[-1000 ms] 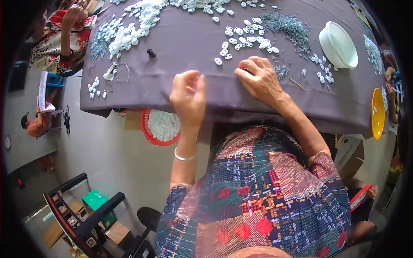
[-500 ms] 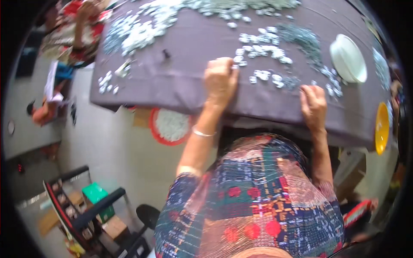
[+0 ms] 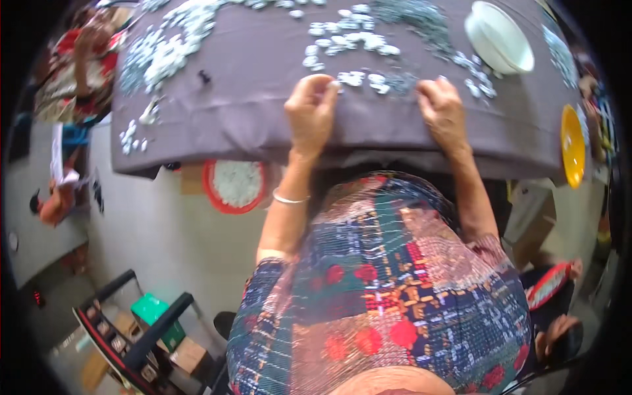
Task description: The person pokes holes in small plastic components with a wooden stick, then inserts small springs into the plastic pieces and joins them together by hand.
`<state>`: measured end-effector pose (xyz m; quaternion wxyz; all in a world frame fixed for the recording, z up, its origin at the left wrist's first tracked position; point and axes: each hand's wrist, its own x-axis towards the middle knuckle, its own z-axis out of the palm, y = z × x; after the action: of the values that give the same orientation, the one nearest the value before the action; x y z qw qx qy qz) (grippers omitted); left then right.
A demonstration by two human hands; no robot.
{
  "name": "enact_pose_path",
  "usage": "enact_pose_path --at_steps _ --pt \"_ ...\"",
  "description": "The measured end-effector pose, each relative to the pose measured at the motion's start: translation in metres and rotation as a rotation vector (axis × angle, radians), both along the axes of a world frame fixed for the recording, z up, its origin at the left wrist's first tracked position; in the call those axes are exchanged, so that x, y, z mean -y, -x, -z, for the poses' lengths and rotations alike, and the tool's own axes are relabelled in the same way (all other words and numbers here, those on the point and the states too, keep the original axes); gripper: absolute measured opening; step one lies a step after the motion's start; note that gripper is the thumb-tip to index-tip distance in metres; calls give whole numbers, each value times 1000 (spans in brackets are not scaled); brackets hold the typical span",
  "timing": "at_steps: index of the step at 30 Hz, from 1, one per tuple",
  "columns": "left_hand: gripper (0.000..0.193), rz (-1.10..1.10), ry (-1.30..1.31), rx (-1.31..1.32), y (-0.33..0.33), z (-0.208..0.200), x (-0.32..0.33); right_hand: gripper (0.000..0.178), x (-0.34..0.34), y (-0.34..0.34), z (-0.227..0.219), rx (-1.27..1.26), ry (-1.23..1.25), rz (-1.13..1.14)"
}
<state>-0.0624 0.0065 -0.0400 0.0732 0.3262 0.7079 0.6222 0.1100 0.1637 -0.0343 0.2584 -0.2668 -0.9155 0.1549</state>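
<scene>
Left hand [image 3: 311,115] curled above table [image 3: 257,122] near front edge, pale bit [image 3: 337,86] by thumb – cannot tell if gripped. Right hand [image 3: 444,113] likewise curled, hold unclear. White pieces [image 3: 359,41] mid-table; white bowl [image 3: 497,37] on table's right side. Red-lit marks [image 3: 37,299] left of table – too small to read.

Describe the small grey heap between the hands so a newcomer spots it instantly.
On the dark-covered table, find the near side, where the left hand and right hand are. Between them, just left of the right hand, lies the small grey heap. It's greyer than the white pieces on its left and smaller than the big grey pile beyond.
</scene>
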Motion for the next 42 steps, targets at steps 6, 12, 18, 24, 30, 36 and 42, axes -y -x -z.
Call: enact_pose_path --at_steps 6,12,18,24,30,36,42 --pt "13 26 -85 175 -1 18 -4 14 6 -1 0 -65 13 5" --pt "13 1 -31 78 -8 13 -1 14 3 -21 0 -59 31 84" --pt "12 -22 48 -7 -10 10 -1 13 12 2 -5 -118 -44 -15" --pt "13 -33 81 -15 -11 8 -3 19 15 42 4 30 -126 -188" --pt "12 -49 84 -23 -11 9 -1 22 11 61 3 -30 -117 -187" --pt "12 -51 92 -10 -9 8 -2 20 -6 42 1 -62 -98 -126" --pt "13 -58 86 17 -9 7 -1 17 -7 68 -8 -64 -51 -210"
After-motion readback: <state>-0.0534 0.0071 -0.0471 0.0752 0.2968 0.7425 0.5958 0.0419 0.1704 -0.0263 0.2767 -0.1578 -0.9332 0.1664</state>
